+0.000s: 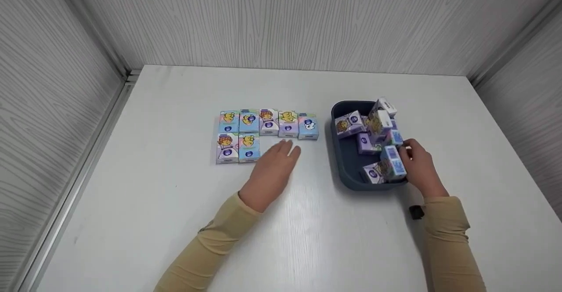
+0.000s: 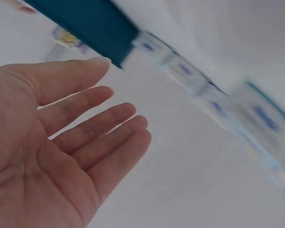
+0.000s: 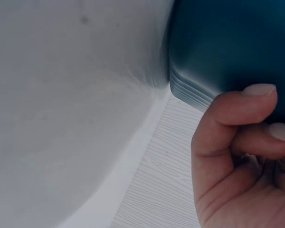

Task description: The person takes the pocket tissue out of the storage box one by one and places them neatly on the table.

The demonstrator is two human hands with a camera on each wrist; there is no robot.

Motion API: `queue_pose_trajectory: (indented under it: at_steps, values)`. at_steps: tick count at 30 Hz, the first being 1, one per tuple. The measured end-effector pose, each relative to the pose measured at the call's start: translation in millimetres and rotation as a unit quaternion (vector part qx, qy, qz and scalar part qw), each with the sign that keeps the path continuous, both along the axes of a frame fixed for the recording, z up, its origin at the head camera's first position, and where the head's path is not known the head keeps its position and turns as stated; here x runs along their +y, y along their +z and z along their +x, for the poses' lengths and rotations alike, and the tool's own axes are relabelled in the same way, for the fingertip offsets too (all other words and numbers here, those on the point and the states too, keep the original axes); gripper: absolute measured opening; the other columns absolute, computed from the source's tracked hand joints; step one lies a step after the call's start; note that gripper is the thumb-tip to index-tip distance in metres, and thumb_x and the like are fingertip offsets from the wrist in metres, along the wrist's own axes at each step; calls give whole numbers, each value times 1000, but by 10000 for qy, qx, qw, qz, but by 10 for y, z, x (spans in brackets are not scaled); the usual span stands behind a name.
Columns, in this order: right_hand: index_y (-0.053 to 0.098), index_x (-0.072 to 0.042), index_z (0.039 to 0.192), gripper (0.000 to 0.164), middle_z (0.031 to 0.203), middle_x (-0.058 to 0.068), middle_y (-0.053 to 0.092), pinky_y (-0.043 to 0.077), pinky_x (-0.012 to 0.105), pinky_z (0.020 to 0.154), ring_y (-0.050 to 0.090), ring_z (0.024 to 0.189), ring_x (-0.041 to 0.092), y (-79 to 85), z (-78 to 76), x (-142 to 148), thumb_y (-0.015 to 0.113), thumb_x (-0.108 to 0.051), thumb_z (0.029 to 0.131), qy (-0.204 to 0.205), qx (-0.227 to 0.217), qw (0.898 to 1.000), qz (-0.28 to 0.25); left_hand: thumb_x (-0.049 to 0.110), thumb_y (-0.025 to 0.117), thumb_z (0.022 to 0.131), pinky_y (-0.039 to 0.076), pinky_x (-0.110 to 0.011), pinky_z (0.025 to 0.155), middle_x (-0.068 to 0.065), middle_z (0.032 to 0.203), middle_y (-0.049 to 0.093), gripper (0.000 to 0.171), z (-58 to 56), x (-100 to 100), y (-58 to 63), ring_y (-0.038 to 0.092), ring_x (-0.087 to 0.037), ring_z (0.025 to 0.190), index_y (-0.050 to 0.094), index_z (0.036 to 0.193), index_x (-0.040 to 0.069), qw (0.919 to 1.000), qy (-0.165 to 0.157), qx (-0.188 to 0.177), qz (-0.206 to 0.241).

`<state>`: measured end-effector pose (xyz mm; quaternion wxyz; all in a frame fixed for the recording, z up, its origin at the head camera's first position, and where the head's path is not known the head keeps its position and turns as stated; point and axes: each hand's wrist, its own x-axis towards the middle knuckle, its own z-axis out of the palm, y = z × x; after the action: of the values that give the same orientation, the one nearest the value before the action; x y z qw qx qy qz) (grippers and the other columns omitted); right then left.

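My left hand (image 1: pixel 271 173) hovers over the white table with its fingers extended and nothing in the palm. Just beyond its fingertips stand small cartoon-printed boxes (image 1: pixel 288 124), set side by side in two rows, the front row shorter. On the right is a dark blue plastic bin (image 1: pixel 349 180) with several more such boxes (image 1: pixel 350 124) lying jumbled or leaning in it. At the bin's right side, my right hand (image 1: pixel 419 164) has curled fingers and pinches the rim. In the right wrist view its curled fingers (image 3: pixel 247 107) lie against the bin's wall; the contact itself is partly hidden.
A small black object (image 1: pixel 416 212) shows beside the right sleeve, at the wrist. Grey wood-grain panels (image 1: pixel 281 24) enclose the table (image 1: pixel 145 186) at the back and both sides. Some boxes in the bin stick up above its rim.
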<state>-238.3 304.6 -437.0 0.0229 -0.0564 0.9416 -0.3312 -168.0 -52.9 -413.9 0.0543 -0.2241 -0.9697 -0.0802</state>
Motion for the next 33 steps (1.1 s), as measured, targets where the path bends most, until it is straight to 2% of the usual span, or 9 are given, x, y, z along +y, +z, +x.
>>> queue_pose_trajectory:
  at_steps: [3,6,11,15,20,24,28,31,33]
  values:
    - [44,7,127,45,104,27,60,42,38,65,51,72,24,2,1,0,31,-29,104,-11,11,10000,-24,1,59,92,35,-37,105,-18,137,47,44,-1,328,30,45,-30,128,49,134,4,9957,-690,609,-39]
    - [44,6,127,44,103,27,60,43,38,63,52,73,25,-1,0,4,32,-29,104,-43,19,10000,-53,4,60,92,34,-35,106,-16,139,45,44,-28,695,46,44,-28,128,48,135,5,9844,-1365,1088,-224]
    - [45,6,126,44,106,28,59,44,38,64,55,79,29,-7,-17,10,32,-29,104,-107,31,9999,-41,6,53,97,35,-29,104,-11,141,44,39,-89,1240,73,44,-23,128,48,136,9,9628,-2011,1703,-607]
    - [44,7,128,43,110,29,58,46,39,66,57,87,33,2,-27,10,32,-27,104,-136,-82,9999,-11,7,46,100,42,-25,97,-7,142,42,39,-134,1543,62,45,-19,126,45,139,14,9544,-2065,2007,-787]
    - [43,7,129,42,108,29,58,46,40,66,57,88,34,15,-28,-8,31,-24,104,-136,-130,9998,49,13,43,103,43,-28,96,-2,149,35,43,-151,1706,6,37,-20,133,38,144,19,9621,-1855,1706,-1042]
    - [43,6,130,44,113,31,57,47,44,70,58,93,36,12,-23,-6,31,-28,104,-160,-170,9997,-10,16,43,103,43,-32,96,1,144,41,43,-151,1731,-30,40,-20,130,37,145,22,9665,-1787,1489,-1086]
    - [42,5,130,47,111,31,58,47,44,69,59,89,37,-2,-18,3,30,-31,103,-116,-118,9998,-65,17,44,103,48,-26,84,1,132,49,36,-177,1748,-43,52,-19,113,47,138,23,9648,-1772,1640,-1039]
    - [44,4,129,46,107,29,60,47,42,66,60,84,35,-13,-15,3,30,-31,103,-125,-41,9999,-85,16,47,102,49,-22,74,0,122,51,28,-212,1755,-60,53,-15,99,60,125,22,9646,-1697,1712,-1070]
    - [46,4,127,44,105,29,61,46,42,67,59,84,35,-20,-12,2,31,-30,103,-139,25,9999,-75,16,50,100,49,-22,71,0,121,52,25,-230,1749,-75,53,-15,98,66,118,22,9672,-1635,1622,-1070]
